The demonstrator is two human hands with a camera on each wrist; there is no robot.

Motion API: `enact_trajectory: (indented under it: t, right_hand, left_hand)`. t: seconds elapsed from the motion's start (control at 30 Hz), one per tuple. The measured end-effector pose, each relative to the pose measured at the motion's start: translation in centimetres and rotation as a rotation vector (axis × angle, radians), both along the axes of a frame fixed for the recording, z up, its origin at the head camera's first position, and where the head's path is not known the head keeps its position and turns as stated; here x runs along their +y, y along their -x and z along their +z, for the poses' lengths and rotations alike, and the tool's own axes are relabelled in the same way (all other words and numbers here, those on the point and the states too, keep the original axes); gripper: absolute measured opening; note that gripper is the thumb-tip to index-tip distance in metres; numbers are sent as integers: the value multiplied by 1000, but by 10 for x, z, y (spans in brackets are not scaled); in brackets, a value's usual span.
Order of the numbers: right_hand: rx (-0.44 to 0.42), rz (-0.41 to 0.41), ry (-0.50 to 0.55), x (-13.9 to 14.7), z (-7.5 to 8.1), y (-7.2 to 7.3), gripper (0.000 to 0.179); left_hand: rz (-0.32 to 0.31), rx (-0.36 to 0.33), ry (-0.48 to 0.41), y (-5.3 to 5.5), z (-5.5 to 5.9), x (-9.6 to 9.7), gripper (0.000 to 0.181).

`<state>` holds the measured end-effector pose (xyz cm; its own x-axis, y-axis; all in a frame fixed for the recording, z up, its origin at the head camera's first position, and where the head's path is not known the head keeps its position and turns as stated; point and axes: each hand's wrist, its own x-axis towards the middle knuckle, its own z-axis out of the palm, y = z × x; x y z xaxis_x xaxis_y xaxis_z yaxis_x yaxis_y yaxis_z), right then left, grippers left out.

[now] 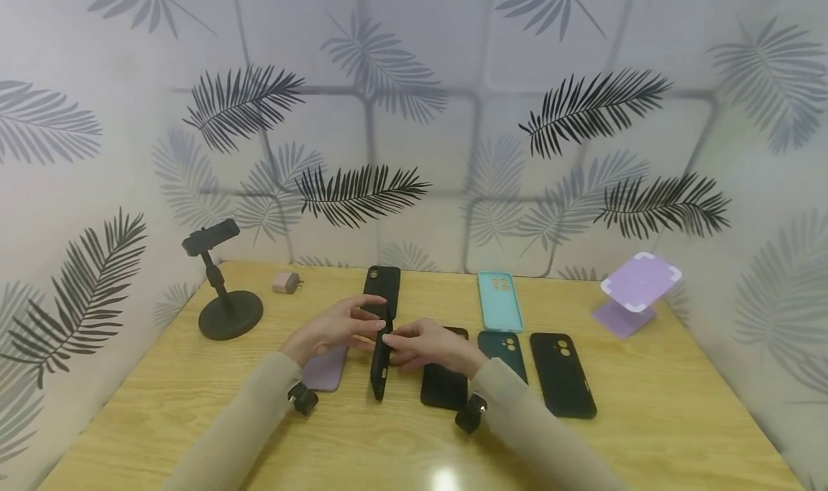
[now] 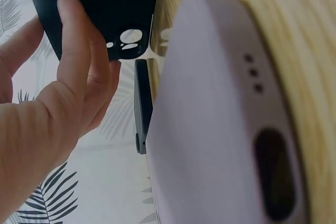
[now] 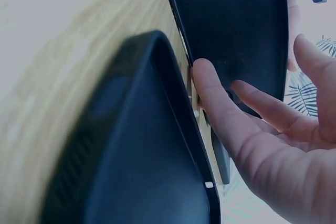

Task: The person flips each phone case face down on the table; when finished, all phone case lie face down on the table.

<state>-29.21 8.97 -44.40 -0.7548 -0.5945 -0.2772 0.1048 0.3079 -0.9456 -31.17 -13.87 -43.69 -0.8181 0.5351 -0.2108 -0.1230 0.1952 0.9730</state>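
Observation:
A black phone case [image 1: 380,361] stands on its long side in front of me, with camera cutouts in its back [image 2: 105,3] and its hollow inside [image 3: 231,30] towards the right hand. My left hand [image 1: 346,326] grips it, one finger along the back and others at its edges. On the other side my right hand [image 1: 433,343] has its fingers extended, fingertips at the hollow face and lower edge. A lilac phone case [image 2: 205,103] lies beneath the left hand. Another black case [image 3: 142,156] lies under the right wrist.
Another black case [image 1: 384,290] lies behind the hands. To the right are a light blue case [image 1: 501,304], a dark teal case [image 1: 501,351] and a black case [image 1: 563,376]. A black phone stand [image 1: 229,315], a charger plug [image 1: 286,282] and a purple stand [image 1: 640,282] sit further out.

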Motion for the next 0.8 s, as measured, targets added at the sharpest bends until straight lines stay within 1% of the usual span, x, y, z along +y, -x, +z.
enact_trajectory:
  t: [0.17,0.3,0.37,0.47,0.57,0.67,0.8]
  right_hand:
    - [-2,8,15,-6,-2,-1,57]
    - [1,17,20,-7,-1,-2,55]
    - [20,10,15,-6,-1,-2,55]
    - [56,-20,17,-5,-1,-1,53]
    - [98,-66,15,-3,-2,-1,52]
    - [104,-121,9,-2,-1,-2,59]
    - [86,-186,13,-1,-2,-2,76]
  left_hand:
    - [-1,-8,28,0,-3,2,67]
    - [12,-11,57,0,-7,1,68]
    - [16,-18,65,0,-7,2,69]
    - [1,-16,104,-1,-6,3,73]
    - [0,-34,146,-2,-5,4,76]
    - [7,-54,171,-2,-4,5,77]
    - [-1,-41,198,-2,-5,5,76]
